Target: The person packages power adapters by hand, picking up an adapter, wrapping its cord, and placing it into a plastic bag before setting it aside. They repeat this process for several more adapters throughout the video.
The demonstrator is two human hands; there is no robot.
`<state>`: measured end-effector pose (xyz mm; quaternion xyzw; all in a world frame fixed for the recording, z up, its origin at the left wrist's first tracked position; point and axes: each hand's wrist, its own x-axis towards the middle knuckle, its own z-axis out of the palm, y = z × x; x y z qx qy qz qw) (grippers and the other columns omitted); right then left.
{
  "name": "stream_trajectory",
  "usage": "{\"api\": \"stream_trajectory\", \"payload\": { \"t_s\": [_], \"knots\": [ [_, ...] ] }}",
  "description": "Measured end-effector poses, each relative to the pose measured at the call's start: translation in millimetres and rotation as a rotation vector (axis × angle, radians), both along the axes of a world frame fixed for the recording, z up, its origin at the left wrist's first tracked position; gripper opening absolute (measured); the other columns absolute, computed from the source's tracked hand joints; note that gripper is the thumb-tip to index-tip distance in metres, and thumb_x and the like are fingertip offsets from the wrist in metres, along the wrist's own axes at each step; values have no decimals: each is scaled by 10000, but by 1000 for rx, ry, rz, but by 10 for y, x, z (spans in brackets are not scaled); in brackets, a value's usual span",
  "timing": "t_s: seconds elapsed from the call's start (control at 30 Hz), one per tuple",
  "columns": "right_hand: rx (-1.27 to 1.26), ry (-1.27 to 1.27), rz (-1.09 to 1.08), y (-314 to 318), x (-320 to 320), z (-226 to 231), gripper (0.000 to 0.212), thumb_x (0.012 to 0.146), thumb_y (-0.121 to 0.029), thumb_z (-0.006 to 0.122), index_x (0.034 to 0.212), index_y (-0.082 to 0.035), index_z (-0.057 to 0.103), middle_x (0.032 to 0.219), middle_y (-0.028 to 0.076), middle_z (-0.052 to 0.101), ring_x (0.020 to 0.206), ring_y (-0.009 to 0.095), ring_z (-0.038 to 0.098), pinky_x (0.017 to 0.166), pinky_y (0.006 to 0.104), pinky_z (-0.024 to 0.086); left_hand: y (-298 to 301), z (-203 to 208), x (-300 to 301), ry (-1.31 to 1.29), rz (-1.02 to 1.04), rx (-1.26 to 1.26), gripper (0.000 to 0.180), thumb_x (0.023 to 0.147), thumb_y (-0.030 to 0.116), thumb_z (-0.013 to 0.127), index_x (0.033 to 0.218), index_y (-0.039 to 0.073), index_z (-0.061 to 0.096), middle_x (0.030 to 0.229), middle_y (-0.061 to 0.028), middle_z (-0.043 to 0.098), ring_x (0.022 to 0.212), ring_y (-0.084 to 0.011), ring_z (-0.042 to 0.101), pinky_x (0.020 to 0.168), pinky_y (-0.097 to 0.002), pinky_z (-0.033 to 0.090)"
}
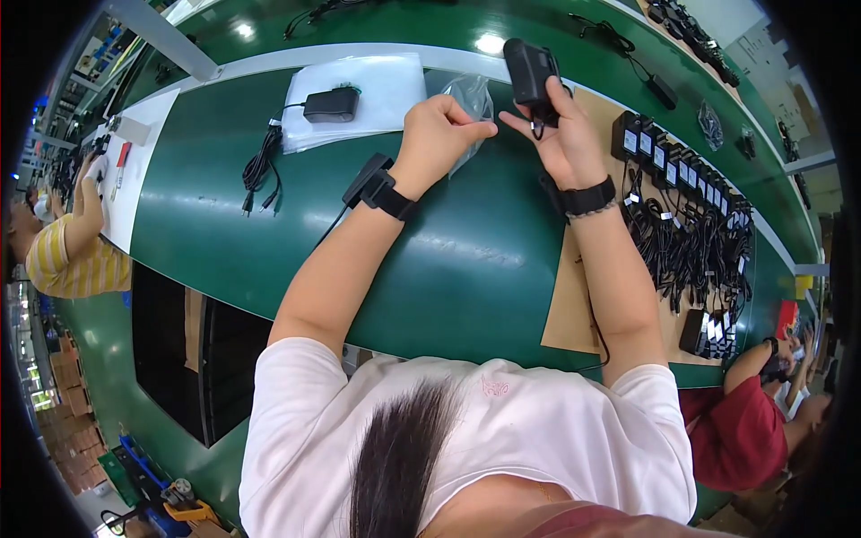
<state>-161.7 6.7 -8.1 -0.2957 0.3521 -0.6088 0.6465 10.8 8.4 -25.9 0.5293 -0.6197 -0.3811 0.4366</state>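
My left hand (437, 142) pinches the edge of a clear plastic bag (468, 91) between thumb and fingers. Raised a little to the right, my right hand (567, 134) grips a black power adapter (527, 73), with a loop of its cord hanging below. Some of my right fingers stretch toward the bag. Another black adapter (330, 106) lies on a stack of clear plastic bags (395, 82) beyond my left hand. Its bundled black cable (261, 166) rests on the green table just left of the stack.
Rows of black adapters (668, 160) with tangled cables (686, 238) cover brown cardboard (567, 309) at the right. A green shelf (395, 29) with more adapters runs along the back. Other people work at the far left (85, 255) and lower right (740, 430).
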Motion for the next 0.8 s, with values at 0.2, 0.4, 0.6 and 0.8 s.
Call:
{"api": "stream_trajectory", "payload": {
  "t_s": [0.2,0.4,0.6,0.8],
  "knots": [
    [-14,-66,168,120,111,267,280,908,-242,483,1080,-24,517,907,71,597,822,179,569,832,508,481,-47,-60,-75,-236,73,-152,297,593,197,774,596,28,529,611,-111,580,544,-255,553,527,-330,452],
    [-127,19,-87,-10,85,-12,295,882,-229,544,1096,-27,515,943,46,594,793,140,563,688,314,483,58,-18,-187,-271,-30,-272,312,592,218,779,619,25,534,623,-121,581,550,-270,554,520,-339,452],
    [-421,571,-262,62,119,42,431,850,-184,595,1208,10,455,1002,47,575,833,90,539,732,226,441,-86,22,-16,322,33,120,298,708,245,735,708,4,559,600,-30,542,503,-95,514,462,-227,436],
    [-763,1251,-170,245,215,158,483,777,-165,641,1211,-37,474,1069,170,563,960,279,555,834,321,434,-189,206,146,539,121,142,237,819,216,609,777,-16,589,607,-16,543,499,-76,507,424,-214,399]
  ]
}}
